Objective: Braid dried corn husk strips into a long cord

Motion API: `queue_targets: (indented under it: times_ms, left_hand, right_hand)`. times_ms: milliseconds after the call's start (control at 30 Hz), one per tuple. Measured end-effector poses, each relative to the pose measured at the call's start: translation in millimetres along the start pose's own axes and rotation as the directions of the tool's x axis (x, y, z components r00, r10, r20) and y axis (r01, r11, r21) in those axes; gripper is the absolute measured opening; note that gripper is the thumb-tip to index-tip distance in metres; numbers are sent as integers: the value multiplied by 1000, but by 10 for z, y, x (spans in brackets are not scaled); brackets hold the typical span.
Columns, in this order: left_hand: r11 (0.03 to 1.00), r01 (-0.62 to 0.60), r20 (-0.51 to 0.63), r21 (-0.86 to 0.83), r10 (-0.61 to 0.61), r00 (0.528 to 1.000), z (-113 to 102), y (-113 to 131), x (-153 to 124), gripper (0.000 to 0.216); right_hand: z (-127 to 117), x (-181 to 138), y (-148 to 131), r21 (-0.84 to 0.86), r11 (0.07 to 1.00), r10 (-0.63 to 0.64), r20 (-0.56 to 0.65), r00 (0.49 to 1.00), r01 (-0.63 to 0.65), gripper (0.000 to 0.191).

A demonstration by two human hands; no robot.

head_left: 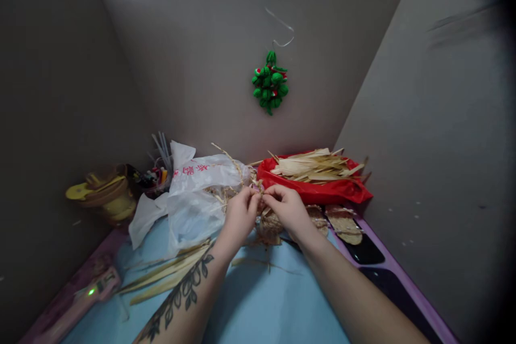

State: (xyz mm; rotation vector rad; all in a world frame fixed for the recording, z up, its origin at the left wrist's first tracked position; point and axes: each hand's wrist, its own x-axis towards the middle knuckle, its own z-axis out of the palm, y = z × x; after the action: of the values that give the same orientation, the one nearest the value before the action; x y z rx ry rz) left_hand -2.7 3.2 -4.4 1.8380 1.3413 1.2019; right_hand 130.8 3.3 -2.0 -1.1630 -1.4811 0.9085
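Note:
My left hand (241, 214) and my right hand (287, 207) meet over the blue table surface (262, 301), fingers pinched together on dry straw strands (258, 187) of a small woven straw piece (269, 227) that hangs just below them. Both hands are closed on it. My left forearm carries a leaf tattoo.
A red bag (318, 189) holds a heap of dry straw strips (314, 166) behind the hands. A white plastic bag (197, 196) lies left. Woven straw soles (344, 223) lie right, long loose strips (169, 274) lie left, a yellow object (107, 196) beyond. Grey partitions enclose the desk; a green ornament (270, 81) hangs.

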Motion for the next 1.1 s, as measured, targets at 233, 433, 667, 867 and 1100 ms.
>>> queue_targets:
  times_ms: [233, 433, 667, 867, 1100]
  left_hand:
    - [999, -36, 69, -20, 38, 997, -118, 39, 37, 21]
    - [992, 60, 101, -108, -49, 994, -57, 18, 29, 23]
    - [993, -103, -11, 66, 104, 995, 54, 170, -144, 21]
    - [899, -246, 98, 363, 226, 969, 102, 262, -233, 27]
    - [900, -274, 118, 339, 249, 961, 36, 257, -188, 36]
  right_hand:
    - [-92, 49, -6, -147, 989, -23, -5, 1000, 23, 13]
    - [-31, -34, -57, -519, 837, -266, -109, 958, 173, 13]
    - [14, -7, -2, -12, 999, 42, -162, 986, -45, 15]
    - [6, 24, -11, 324, 934, 197, -123, 973, -149, 12]
    - [-11, 82, 85, 313, 941, 174, -120, 977, -129, 19]
